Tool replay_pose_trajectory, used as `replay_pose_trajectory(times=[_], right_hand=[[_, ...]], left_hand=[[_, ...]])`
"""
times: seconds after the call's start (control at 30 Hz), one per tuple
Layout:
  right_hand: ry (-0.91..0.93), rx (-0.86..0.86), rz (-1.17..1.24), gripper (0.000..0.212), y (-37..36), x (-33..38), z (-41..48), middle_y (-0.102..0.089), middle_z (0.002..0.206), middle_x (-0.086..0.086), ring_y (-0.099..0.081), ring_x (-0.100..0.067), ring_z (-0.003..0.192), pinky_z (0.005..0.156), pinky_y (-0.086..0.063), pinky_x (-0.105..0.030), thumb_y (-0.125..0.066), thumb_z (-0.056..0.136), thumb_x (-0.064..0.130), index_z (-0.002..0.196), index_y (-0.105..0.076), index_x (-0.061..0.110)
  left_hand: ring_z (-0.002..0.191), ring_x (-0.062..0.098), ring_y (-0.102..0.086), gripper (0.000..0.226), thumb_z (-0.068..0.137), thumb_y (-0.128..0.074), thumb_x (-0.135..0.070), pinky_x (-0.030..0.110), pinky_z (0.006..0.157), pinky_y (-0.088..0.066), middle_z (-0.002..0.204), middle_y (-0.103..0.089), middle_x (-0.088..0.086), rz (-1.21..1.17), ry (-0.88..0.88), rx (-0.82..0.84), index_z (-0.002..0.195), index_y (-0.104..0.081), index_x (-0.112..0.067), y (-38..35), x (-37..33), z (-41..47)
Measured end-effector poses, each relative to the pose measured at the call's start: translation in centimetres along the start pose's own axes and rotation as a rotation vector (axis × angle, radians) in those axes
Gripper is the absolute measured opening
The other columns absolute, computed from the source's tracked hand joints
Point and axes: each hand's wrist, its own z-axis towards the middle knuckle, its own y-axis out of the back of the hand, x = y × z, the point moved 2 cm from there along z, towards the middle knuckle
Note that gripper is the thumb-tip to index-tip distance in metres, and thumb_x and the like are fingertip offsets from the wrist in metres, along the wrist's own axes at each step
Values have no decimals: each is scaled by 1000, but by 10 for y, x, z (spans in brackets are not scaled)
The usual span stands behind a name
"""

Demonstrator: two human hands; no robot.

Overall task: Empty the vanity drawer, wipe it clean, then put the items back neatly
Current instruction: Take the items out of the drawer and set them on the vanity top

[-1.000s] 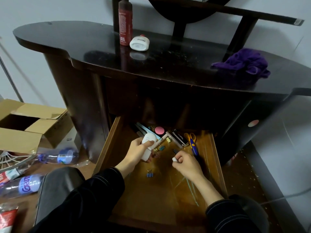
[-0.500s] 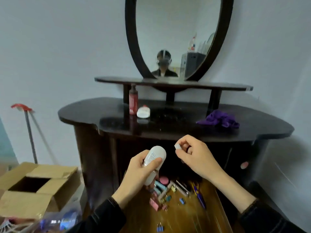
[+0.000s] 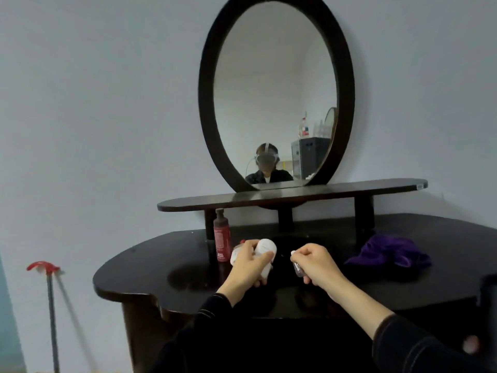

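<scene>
My left hand grips a white rounded bottle just above the dark vanity top. My right hand pinches a small item with a white end and a clear body, held over the middle of the top. A dark red bottle stands upright left of my left hand, and a small white jar is half hidden behind that hand. A purple cloth lies crumpled on the top at the right. The drawer is out of view below.
An oval mirror stands on a raised shelf at the back of the vanity. A red-topped pole leans on the wall at the left.
Both hands rose out of the drawer with their items and now hang over the vanity top. My view tilted up from the drawer to the mirror.
</scene>
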Motion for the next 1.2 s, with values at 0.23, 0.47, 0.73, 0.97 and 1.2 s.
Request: replay_pose_trajectory(times=[0.23, 0.47, 0.73, 0.97, 1.2], right_hand=[[33, -1, -101, 14, -11, -1, 19, -74, 67, 9, -60, -10, 44, 72, -60, -38, -57, 92, 38, 91, -64, 25], [57, -24, -135, 7, -9, 0, 14, -75, 68, 7, -60, -8, 44, 72, -60, -38, -59, 94, 36, 93, -59, 29], [28, -14, -120, 9, -8, 3, 12, -75, 80, 2, -60, -8, 49, 63, -57, -31, -60, 96, 32, 103, -59, 27], [18, -37, -119, 16, -9, 2, 11, -75, 79, 3, -62, -8, 50, 59, -55, -27, -59, 96, 31, 111, -58, 26], [59, 0, -248, 32, -8, 6, 4, -65, 93, 5, -65, -11, 71, 58, -45, -24, -53, 99, 29, 129, -44, 33]], left_hand=[[102, 19, -57, 62, 93, -53, -17, 30, 75, -51, 132, -41, -3, 498, -221, -145, 148, -30, -37, -3, 6, 25], [86, 18, -54, 26, 99, -49, -32, 30, 67, -40, 117, -44, -3, 1017, -380, -93, 119, -64, -34, -10, 10, 35], [102, 19, -60, 42, 92, -51, -52, 33, 78, -52, 113, -55, -4, 1150, -373, -177, 130, -57, -35, -7, 9, 30], [101, 22, -63, 60, 94, -33, -70, 34, 83, -52, 108, -68, 0, 1260, -281, -221, 115, -64, -24, -11, 7, 28], [78, 10, -58, 40, 96, -36, -62, 29, 62, -38, 96, -62, -8, 924, -200, -362, 95, -54, -27, 9, 3, 15]])
